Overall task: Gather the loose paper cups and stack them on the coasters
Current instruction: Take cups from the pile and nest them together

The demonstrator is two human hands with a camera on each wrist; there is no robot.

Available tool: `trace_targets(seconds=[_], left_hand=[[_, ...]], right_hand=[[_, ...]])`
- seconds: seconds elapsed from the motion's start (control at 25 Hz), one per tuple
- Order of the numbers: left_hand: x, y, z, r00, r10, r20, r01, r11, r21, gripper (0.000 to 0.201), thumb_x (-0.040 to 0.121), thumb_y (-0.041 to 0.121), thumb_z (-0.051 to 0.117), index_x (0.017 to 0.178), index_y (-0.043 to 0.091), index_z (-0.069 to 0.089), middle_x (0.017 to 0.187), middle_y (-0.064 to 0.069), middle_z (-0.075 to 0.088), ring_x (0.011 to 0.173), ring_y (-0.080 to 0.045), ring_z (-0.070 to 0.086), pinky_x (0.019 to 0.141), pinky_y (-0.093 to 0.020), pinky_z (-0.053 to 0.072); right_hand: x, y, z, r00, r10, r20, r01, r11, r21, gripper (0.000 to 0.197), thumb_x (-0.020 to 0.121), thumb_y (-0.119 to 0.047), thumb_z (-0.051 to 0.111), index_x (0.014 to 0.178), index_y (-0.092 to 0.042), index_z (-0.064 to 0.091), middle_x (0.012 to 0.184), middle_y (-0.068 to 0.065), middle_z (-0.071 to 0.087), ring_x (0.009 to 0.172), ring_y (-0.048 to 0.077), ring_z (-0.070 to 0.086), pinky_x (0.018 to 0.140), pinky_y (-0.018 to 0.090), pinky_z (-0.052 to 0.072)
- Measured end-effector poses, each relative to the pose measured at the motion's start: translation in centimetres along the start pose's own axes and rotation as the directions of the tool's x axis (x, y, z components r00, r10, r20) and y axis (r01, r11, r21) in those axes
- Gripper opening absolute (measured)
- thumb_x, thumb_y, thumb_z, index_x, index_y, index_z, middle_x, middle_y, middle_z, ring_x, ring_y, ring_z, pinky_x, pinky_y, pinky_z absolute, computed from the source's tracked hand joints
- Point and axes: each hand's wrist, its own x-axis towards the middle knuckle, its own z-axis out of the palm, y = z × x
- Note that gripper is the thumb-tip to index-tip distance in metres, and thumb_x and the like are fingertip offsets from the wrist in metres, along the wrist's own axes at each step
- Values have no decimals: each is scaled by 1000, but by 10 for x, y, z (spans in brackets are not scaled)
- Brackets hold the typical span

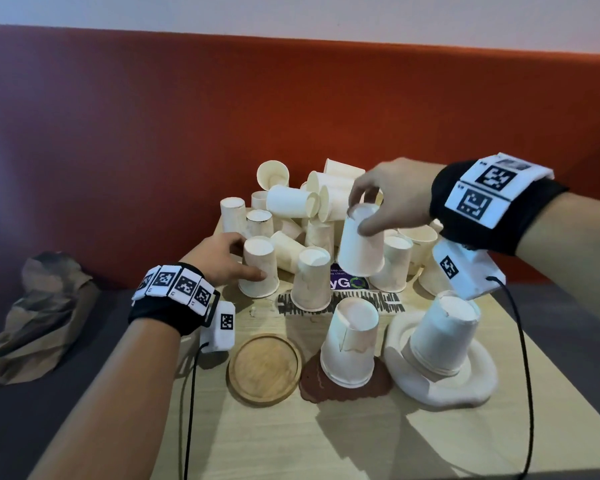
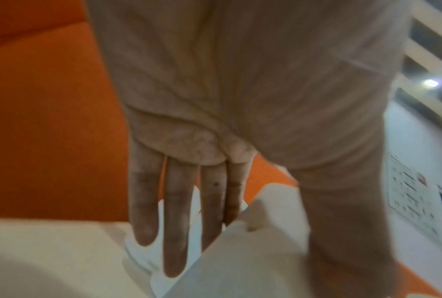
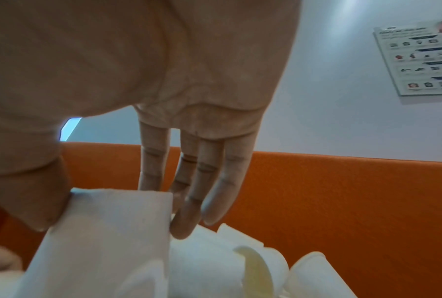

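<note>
A heap of white paper cups (image 1: 312, 202) covers the far part of the table. My left hand (image 1: 246, 259) grips an upside-down cup (image 1: 258, 271) standing at the heap's near left; its fingers (image 2: 174, 231) reach behind that cup (image 2: 260, 262). My right hand (image 1: 359, 216) pinches the base of another upside-down cup (image 1: 361, 247) and holds it above the table; the fingers (image 3: 189, 201) and thumb clamp this cup (image 3: 107, 242). Near me lie three coasters: a bare wooden one (image 1: 264, 368), a brown one (image 1: 312, 386) with a cup stack (image 1: 350, 341), and a white one (image 1: 465, 386) with a cup stack (image 1: 444, 330).
A crumpled brown paper bag (image 1: 39, 317) lies on the dark bench to the left. An orange backrest (image 1: 153, 133) rises behind the table. A purple sticker (image 1: 347, 282) sits among standing cups. Black cables (image 1: 523, 358) hang from both wrists. The table's near part (image 1: 361, 445) is bare wood.
</note>
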Motion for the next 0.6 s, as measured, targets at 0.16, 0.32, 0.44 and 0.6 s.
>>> trace_targets(seconds=[0.16,0.32,0.44,0.6], left_hand=[[-6,8,-13,997,34,-68,-33,999,10,55,64,33,90,109,27,58,107,6,68,98,-11,65,89,-35,53],[-18,25,-25,975,121,-188,-121,993,13,58,76,43,79,127,36,54,110,5,64,95,-12,62,71,-21,47],[-26,42,-24,954,216,-207,-235,969,-72,66,72,45,83,130,43,54,107,7,62,92,-10,64,64,-14,48],[-29,58,-12,933,285,-218,-332,916,-224,87,56,47,91,133,41,51,106,8,61,93,-14,68,73,-33,61]], right_hand=[[-1,-8,-21,992,-27,-126,40,994,100,33,75,-50,70,105,-37,68,106,-9,66,95,18,62,84,37,53],[0,-13,-32,965,-26,-262,96,961,259,35,77,-48,70,109,-33,68,107,-9,66,91,14,63,73,29,49],[2,-14,-37,934,-9,-358,152,916,373,31,80,-42,73,108,-29,70,104,-6,69,91,14,65,79,32,53],[3,-13,-35,961,-6,-277,162,824,543,31,85,-29,76,114,-20,68,103,0,71,71,7,67,71,32,62]])
